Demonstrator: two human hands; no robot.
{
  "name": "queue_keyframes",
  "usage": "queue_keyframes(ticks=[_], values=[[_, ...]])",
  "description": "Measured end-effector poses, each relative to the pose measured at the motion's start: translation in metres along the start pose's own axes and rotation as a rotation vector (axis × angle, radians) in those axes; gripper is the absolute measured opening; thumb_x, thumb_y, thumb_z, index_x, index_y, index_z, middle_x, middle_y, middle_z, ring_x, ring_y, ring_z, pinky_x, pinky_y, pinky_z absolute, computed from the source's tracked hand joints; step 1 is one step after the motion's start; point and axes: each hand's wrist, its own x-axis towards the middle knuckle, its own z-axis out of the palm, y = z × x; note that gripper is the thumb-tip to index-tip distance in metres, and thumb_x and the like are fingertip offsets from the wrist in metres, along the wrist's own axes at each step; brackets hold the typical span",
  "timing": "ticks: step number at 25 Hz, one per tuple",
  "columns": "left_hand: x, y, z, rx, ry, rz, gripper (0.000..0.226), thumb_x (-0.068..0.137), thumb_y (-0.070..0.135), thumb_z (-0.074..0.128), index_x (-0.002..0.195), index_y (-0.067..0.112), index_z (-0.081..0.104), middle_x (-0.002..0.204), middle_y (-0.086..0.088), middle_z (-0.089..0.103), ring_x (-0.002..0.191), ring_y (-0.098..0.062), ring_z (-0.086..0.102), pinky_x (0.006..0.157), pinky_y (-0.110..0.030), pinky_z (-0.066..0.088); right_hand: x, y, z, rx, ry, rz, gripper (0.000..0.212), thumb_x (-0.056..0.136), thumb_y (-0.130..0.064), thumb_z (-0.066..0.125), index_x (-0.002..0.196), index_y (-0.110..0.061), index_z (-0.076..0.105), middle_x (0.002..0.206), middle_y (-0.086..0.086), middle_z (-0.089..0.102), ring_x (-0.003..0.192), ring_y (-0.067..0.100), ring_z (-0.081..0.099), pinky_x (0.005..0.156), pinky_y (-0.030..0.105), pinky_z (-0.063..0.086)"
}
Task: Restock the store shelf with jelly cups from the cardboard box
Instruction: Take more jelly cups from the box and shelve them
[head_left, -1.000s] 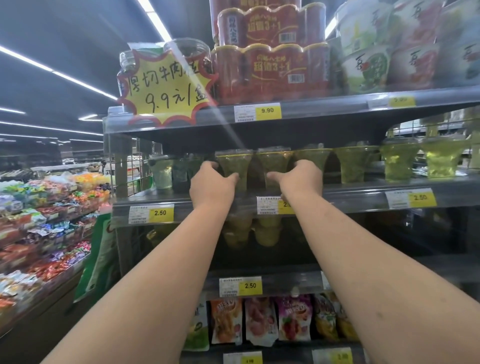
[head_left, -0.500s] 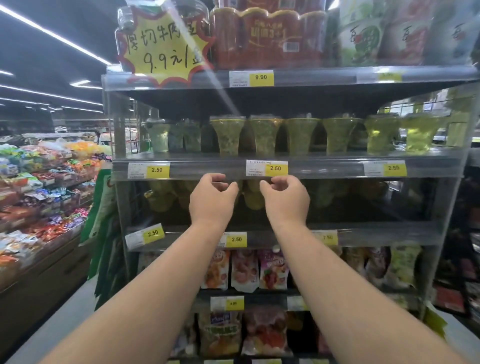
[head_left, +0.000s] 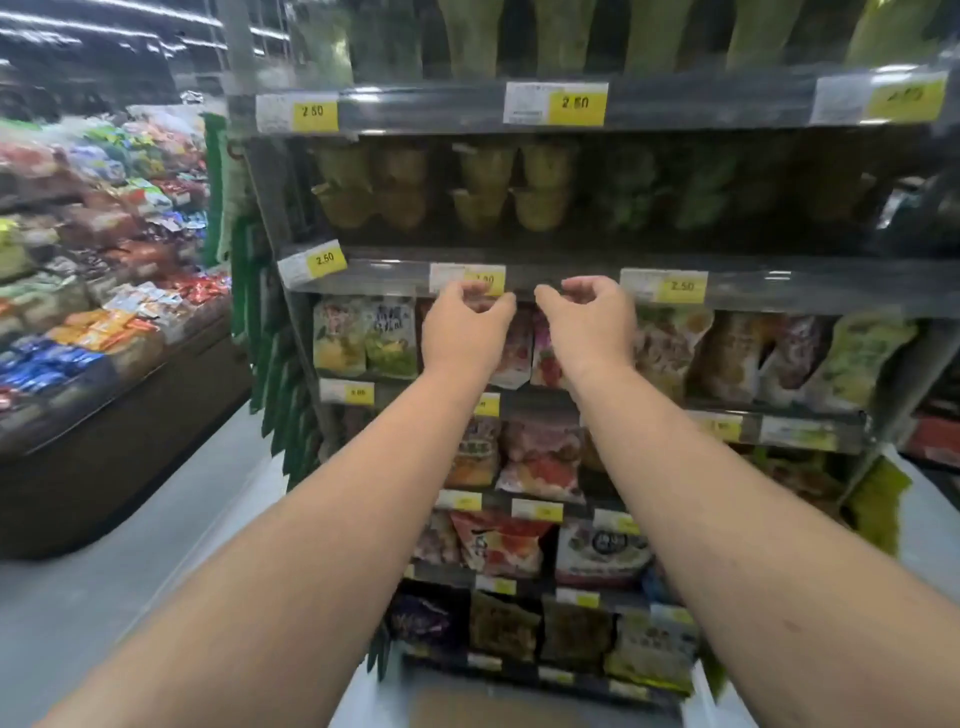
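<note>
Our left hand and right hand hung side by side, fingers loosely curled, holding nothing. The shelved jelly cups stood above and beyond our fingertips, stacked two high. A brown patch we took for the cardboard box lay far below both hands, about equally far from each, its long side seemingly running left to right, so we judged the next reach ran straight down. Right of our fingers a yellow price tag read 2.50; print on the snack bags was too blurred to read
</note>
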Motion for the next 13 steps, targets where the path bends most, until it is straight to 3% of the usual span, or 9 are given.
queue_keyframes(ticks=[4, 9, 13], values=[[-0.033, -0.055, 0.017, 0.012, -0.015, -0.128, 0.025, 0.089, 0.037, 0.067, 0.106, 0.023, 0.057, 0.085, 0.017, 0.057, 0.087, -0.007, 0.061, 0.080, -0.026, 0.048, -0.022, 0.066, 0.010, 0.008, -0.086, 0.151, 0.030, 0.080, -0.038, 0.072, 0.103, -0.027, 0.057, 0.082, -0.010, 0.062, 0.077, 0.013, 0.064, 0.073, 0.043, 0.059], [-0.082, -0.162, 0.035, -0.028, -0.080, -0.410, 0.029, 0.081, 0.042, 0.068, 0.104, 0.025, 0.061, 0.102, 0.003, 0.069, 0.096, -0.016, 0.068, 0.093, -0.043, 0.054, -0.072, 0.181, 0.025, -0.102, -0.183, 0.395, 0.045, 0.072, -0.041, 0.071, 0.113, -0.026, 0.057, 0.095, -0.008, 0.064, 0.093, 0.019, 0.064, 0.083, 0.043, 0.056], [-0.121, -0.246, 0.045, -0.011, -0.128, -0.601, 0.021, 0.083, 0.036, 0.069, 0.099, 0.026, 0.060, 0.099, 0.001, 0.067, 0.096, -0.021, 0.068, 0.092, -0.045, 0.054, -0.113, 0.269, 0.036, -0.172, -0.234, 0.581, 0.039, 0.067, -0.043, 0.069, 0.100, -0.026, 0.056, 0.094, -0.003, 0.066, 0.088, 0.023, 0.067, 0.078, 0.045, 0.058]])
